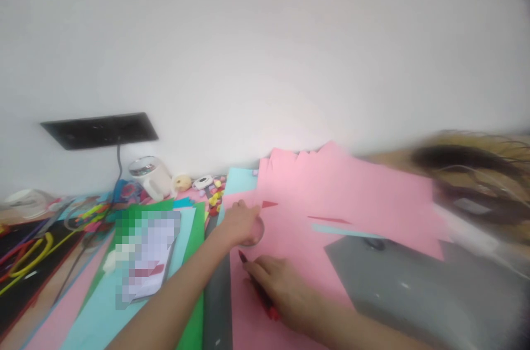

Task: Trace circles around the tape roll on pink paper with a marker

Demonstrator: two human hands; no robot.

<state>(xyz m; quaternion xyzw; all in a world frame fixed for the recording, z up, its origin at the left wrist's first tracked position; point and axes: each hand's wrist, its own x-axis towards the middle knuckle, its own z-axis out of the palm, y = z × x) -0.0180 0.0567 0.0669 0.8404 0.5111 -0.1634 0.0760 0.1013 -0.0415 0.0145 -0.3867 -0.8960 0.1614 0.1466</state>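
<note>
My left hand (239, 222) is curled over a small round object (257, 233), which is pressed against a large pink paper sheet (298, 261). The palm hides part of this object, so I cannot tell its exact kind. Just nearer to me, my right hand (285, 289) grips a dark pen (261, 296) with a red end. Its dark tip points up and left, close to the round object. A small dark-red paper scrap (270, 204) lies beyond my left hand, and a longer thin red strip (330, 219) is farther right.
A phone (155, 256) lies on blue and green paper sheets at left. A white mug (151, 176) and small colourful bits (215, 198) stand by the wall. A grey mat (397, 278) shows at right, beside blurred dark items (472, 173). A cable (119, 165) hangs from a black wall socket (99, 130).
</note>
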